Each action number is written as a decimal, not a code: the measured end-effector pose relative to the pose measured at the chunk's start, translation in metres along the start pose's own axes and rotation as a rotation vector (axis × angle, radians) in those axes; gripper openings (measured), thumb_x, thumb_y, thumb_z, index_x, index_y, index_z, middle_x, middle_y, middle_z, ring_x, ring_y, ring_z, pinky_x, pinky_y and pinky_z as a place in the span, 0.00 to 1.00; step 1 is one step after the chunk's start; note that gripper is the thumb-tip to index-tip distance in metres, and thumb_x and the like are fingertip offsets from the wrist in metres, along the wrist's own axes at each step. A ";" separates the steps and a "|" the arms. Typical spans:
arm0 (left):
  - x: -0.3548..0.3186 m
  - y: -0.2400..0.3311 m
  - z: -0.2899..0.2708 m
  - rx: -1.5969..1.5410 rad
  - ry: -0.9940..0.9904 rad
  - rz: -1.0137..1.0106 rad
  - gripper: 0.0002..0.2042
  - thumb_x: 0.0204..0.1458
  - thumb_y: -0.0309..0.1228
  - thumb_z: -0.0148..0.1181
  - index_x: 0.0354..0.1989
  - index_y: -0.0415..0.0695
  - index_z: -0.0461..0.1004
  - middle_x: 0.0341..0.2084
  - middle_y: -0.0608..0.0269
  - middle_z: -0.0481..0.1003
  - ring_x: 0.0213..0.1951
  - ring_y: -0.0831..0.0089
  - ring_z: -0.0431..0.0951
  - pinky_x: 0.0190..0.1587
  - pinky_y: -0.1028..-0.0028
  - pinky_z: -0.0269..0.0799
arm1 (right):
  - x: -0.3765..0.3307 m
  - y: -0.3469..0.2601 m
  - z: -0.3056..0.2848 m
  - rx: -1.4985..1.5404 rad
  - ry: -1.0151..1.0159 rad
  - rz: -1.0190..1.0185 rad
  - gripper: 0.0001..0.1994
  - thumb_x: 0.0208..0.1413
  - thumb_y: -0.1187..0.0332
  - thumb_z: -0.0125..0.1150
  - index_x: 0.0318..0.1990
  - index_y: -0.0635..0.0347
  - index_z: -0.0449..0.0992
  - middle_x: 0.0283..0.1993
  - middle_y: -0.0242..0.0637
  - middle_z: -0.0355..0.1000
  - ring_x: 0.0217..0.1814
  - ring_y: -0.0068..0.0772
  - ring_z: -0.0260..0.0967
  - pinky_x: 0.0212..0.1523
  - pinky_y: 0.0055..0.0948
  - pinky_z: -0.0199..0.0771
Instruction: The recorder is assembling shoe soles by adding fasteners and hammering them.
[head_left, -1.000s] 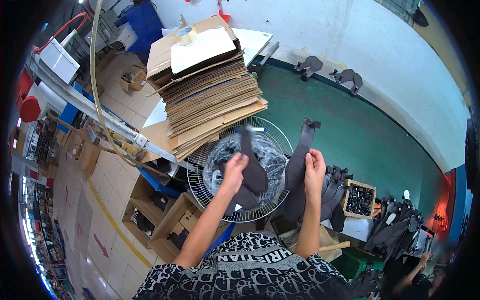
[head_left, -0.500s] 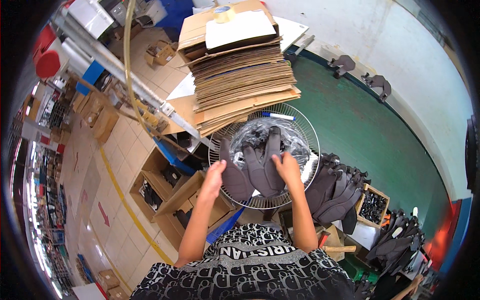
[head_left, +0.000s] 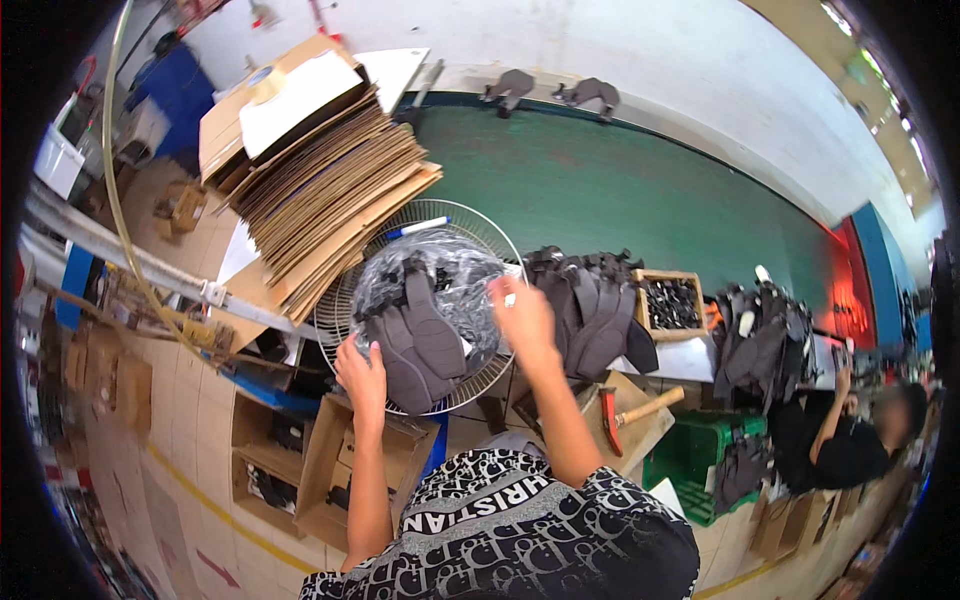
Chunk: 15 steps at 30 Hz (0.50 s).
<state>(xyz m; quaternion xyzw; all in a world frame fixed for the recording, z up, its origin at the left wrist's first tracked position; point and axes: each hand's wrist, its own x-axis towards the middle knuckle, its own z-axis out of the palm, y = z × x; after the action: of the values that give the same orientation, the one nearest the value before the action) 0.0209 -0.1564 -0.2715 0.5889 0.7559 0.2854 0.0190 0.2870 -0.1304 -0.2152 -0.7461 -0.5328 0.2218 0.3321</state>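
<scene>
L hand (head_left: 362, 378) loosely open, empty, by grey pcs (head_left: 430, 338); R hand (head_left: 526, 322) blurred, grip unclear

Looks like a round wire basket (head_left: 480, 222); holds clear plastic (head_left: 470, 265), grey padded pieces (head_left: 420, 345) and a blue-and-white marker (head_left: 418, 228).

- Two bare hands are being counted right here: one left hand (head_left: 361, 374), one right hand (head_left: 524, 318).
- One round wire basket (head_left: 487, 228) is being spotted, with at least two dark grey pads (head_left: 436, 335) being shown inside.
- Two curved dark pieces (head_left: 514, 84) are being picked out along the wall (head_left: 690, 70).
- One marker (head_left: 424, 226), one tape roll (head_left: 264, 86), one hammer (head_left: 648, 407) are being tallied.
- One wooden box (head_left: 643, 303) and one green crate (head_left: 663, 442) are being added.
- One co-worker (head_left: 850, 455) is being glimpsed.
- Two heaps (head_left: 595, 318) of overlapped dark parts are being seen, too tangled to be numbered.
</scene>
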 end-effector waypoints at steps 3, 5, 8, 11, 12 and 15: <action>0.005 0.042 -0.011 -0.309 -0.086 0.217 0.11 0.55 0.29 0.55 0.44 0.37 0.72 0.42 0.51 0.73 0.47 0.53 0.70 0.52 0.60 0.64 | 0.012 0.082 -0.040 -0.204 0.429 0.075 0.19 0.57 0.59 0.57 0.39 0.72 0.73 0.34 0.56 0.74 0.36 0.57 0.73 0.38 0.44 0.72; -0.006 0.088 -0.009 -0.591 -0.288 0.259 0.11 0.54 0.28 0.55 0.43 0.36 0.72 0.40 0.50 0.73 0.43 0.56 0.73 0.49 0.64 0.67 | 0.010 0.138 -0.033 -0.115 0.267 0.051 0.30 0.49 0.51 0.65 0.43 0.75 0.69 0.44 0.60 0.69 0.48 0.59 0.67 0.48 0.46 0.68; -0.031 0.127 0.010 -0.751 -0.525 0.325 0.10 0.54 0.27 0.55 0.43 0.39 0.74 0.36 0.53 0.75 0.35 0.63 0.76 0.38 0.69 0.71 | 0.000 0.140 0.003 -0.203 0.145 0.028 0.41 0.42 0.50 0.71 0.53 0.76 0.61 0.53 0.59 0.62 0.56 0.62 0.59 0.56 0.48 0.63; -0.059 0.149 0.019 -0.893 -0.651 0.323 0.10 0.56 0.28 0.55 0.44 0.39 0.75 0.32 0.59 0.78 0.33 0.75 0.76 0.37 0.75 0.71 | 0.002 0.136 0.011 -0.047 0.132 0.077 0.42 0.39 0.51 0.73 0.55 0.74 0.60 0.55 0.58 0.61 0.57 0.62 0.59 0.56 0.51 0.62; -0.067 0.154 0.018 -0.921 -0.715 0.300 0.10 0.56 0.28 0.55 0.44 0.39 0.75 0.32 0.60 0.78 0.34 0.76 0.76 0.37 0.76 0.71 | 0.001 0.132 0.013 -0.168 0.088 0.139 0.42 0.37 0.52 0.74 0.55 0.73 0.60 0.55 0.58 0.61 0.58 0.60 0.59 0.55 0.53 0.61; -0.083 0.152 0.020 -0.900 -0.843 0.310 0.11 0.58 0.30 0.53 0.45 0.39 0.75 0.33 0.62 0.78 0.35 0.78 0.76 0.39 0.76 0.71 | 0.001 0.118 0.026 -0.349 0.121 0.226 0.41 0.33 0.55 0.76 0.53 0.70 0.63 0.53 0.55 0.66 0.58 0.56 0.62 0.54 0.55 0.62</action>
<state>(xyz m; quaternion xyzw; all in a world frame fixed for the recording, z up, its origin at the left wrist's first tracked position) 0.1871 -0.2019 -0.2447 0.6877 0.3956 0.3182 0.5189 0.3457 -0.1480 -0.3187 -0.8594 -0.4549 0.1167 0.2023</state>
